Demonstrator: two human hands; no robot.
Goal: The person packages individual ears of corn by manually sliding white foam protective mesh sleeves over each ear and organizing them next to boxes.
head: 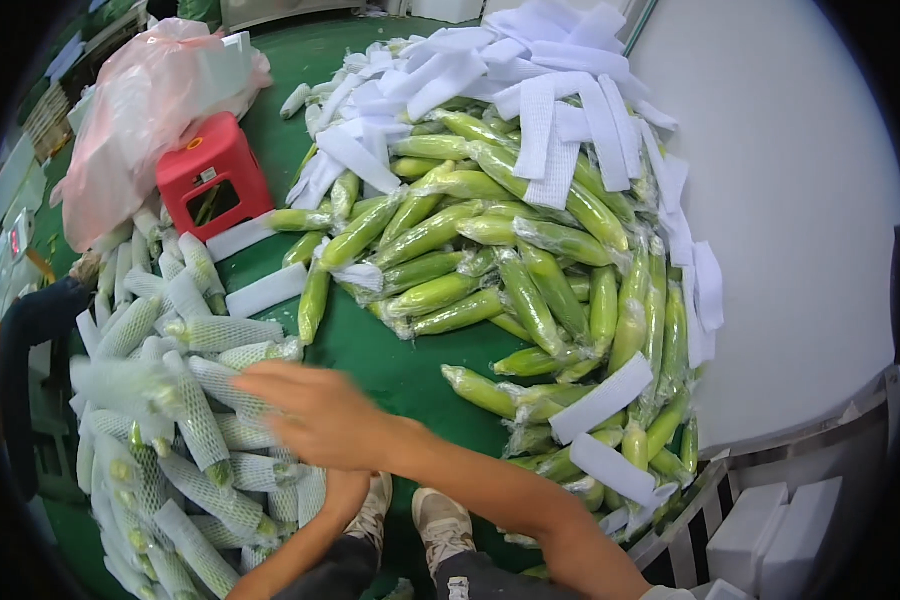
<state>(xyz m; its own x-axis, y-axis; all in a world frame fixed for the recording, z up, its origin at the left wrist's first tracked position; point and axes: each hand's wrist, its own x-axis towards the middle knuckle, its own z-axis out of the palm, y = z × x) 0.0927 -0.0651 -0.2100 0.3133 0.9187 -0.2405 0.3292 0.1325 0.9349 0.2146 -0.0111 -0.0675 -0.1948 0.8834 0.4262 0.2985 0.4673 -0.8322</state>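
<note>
My right hand is blurred, its fingers spread over the left pile, with nothing seen in it. My left hand lies beneath it, mostly hidden by the right hand and wrist. A blurred corn ear in a white foam net is at the left, apart from both hands. Below and around it lie many netted corn ears. On the right, a large heap of green corn ears in clear film curves across the green floor. White foam net sleeves cover its far side, and several lie loose on it.
A red plastic stool stands at the upper left beside a pink plastic bag. A white wall panel bounds the right side. White foam boxes are at the lower right. Another person's arm reaches in at the far left.
</note>
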